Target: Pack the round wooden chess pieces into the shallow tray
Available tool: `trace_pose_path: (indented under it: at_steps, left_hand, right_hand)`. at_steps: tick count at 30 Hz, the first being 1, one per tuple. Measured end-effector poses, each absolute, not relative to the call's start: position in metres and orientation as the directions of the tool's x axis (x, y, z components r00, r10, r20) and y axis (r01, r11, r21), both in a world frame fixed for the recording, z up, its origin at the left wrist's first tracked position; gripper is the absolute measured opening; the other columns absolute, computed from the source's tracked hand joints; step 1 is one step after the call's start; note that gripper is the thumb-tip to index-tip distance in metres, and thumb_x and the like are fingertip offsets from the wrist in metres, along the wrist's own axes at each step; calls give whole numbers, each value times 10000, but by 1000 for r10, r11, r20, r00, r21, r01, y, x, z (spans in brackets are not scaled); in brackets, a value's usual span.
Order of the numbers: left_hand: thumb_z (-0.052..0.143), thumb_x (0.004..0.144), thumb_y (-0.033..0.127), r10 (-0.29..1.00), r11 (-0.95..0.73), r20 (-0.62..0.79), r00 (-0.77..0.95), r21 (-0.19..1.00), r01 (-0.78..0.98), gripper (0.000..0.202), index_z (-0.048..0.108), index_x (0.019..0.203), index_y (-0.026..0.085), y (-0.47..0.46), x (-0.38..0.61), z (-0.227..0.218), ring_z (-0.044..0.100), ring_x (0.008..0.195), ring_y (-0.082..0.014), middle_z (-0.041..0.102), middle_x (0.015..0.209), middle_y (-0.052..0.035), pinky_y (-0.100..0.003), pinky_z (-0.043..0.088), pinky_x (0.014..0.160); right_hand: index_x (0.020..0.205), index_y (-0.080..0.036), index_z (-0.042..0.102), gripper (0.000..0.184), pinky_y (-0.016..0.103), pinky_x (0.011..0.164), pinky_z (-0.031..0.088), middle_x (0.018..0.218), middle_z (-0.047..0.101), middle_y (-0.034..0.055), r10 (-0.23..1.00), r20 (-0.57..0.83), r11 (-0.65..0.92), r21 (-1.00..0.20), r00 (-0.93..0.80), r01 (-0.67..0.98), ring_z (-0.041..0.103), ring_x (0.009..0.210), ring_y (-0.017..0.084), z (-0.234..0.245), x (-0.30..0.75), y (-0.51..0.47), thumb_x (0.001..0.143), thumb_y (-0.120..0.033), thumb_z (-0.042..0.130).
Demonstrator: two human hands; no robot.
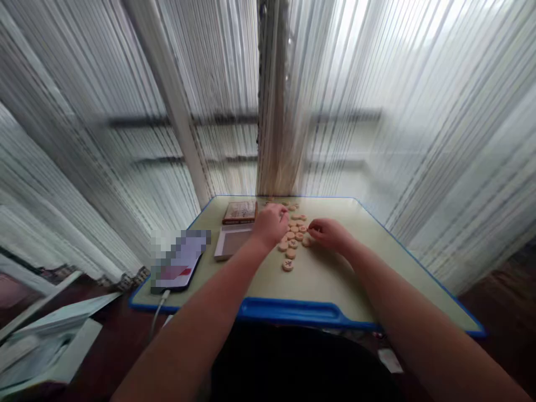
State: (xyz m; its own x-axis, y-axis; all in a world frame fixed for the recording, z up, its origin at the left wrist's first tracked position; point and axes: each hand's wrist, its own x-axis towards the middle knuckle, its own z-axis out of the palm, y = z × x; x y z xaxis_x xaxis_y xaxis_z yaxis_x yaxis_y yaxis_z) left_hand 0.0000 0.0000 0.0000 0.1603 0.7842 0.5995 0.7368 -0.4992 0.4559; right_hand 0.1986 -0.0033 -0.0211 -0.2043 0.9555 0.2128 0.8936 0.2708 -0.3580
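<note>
Round wooden Chinese chess pieces (290, 236) lie in a loose cluster on the small table, some with characters showing. My left hand (271, 224) is over the cluster's left side with its fingers curled together; whatever they may hold is hidden. To the right of the pieces, my right hand (330, 233) rests low with bent fingers closed at the cluster's edge. A piece (306, 242) lies just below its fingertips, and I cannot make out anything inside its grip. Nearest to me is a single marked piece (287, 265).
A patterned box lid (240, 212) and an open shallow box (230, 242) lie left of my left hand. A phone (180, 262) with a white cable (161, 307) is at the table's left edge. The tabletop (330, 285) has a blue rim; curtains (226, 67) hang behind.
</note>
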Motion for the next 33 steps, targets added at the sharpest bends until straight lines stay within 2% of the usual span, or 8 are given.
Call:
trace_pose_path:
  at_steps: [2,4,7,11,15,23,29,33]
  left_hand:
    - [447,783,86,741,-564,641,202,429,706,208,642,824,144,-11,-2,-9,607,875,-204,666,890,-94,-336,487,830]
    - [426,704,-2,648,-693,684,337,345,633,274,632,783,161,-19,-4,-16,598,886,-185,657,862,-71,-305,481,832]
    - [396,678,-21,565,-748,746,353,282,600,289,607,724,172,-23,-8,-23,580,846,-182,627,800,-62,-303,479,805]
    - [393,666,-14,622,-717,683,382,302,628,280,600,712,168,-16,-7,-31,579,799,-180,616,763,-57,-303,481,771]
    - [398,683,-6,666,-668,641,380,286,687,271,607,712,164,-10,-6,-37,582,820,-181,632,786,-63,-297,478,775]
    - [419,726,46,756,-561,490,434,143,815,247,643,718,149,-25,-11,-30,603,842,-201,665,830,-91,-302,470,770]
    - [449,790,161,840,-432,394,374,67,900,235,679,837,160,-36,-5,-25,637,850,-224,687,919,-97,-305,469,699]
    - [445,801,186,844,-437,362,396,38,898,248,684,864,164,-36,-3,-26,642,851,-229,687,934,-101,-307,470,687]
  right_hand:
    - [814,-134,710,257,223,577,365,709,672,51,954,208,280,-351,-217,894,539,619,128,-20,199,-6,774,-254,486]
    - [811,-140,712,259,226,580,364,711,675,50,949,211,294,-339,-232,894,539,618,127,-20,198,-8,775,-249,480]
    - [801,-151,718,252,232,585,359,719,681,49,939,239,318,-315,-249,894,535,618,127,-19,193,-10,768,-233,482]
    - [824,-161,725,256,237,602,369,745,686,51,946,255,276,-314,-200,908,545,638,134,-21,193,-8,784,-250,489]
    - [861,-147,724,238,231,631,394,805,678,57,946,246,293,-374,-211,880,545,654,128,-21,201,-9,765,-242,528]
    - [805,-151,710,190,232,643,410,807,634,46,943,238,321,-463,-232,826,530,680,127,-19,203,-17,729,-274,588]
    - [878,-160,688,327,238,584,383,709,612,11,967,97,252,-504,-235,826,509,615,115,-21,197,-19,685,-421,648]
    - [840,-169,683,278,232,570,375,690,611,7,966,61,248,-488,-251,837,499,600,108,-22,196,-17,687,-397,642]
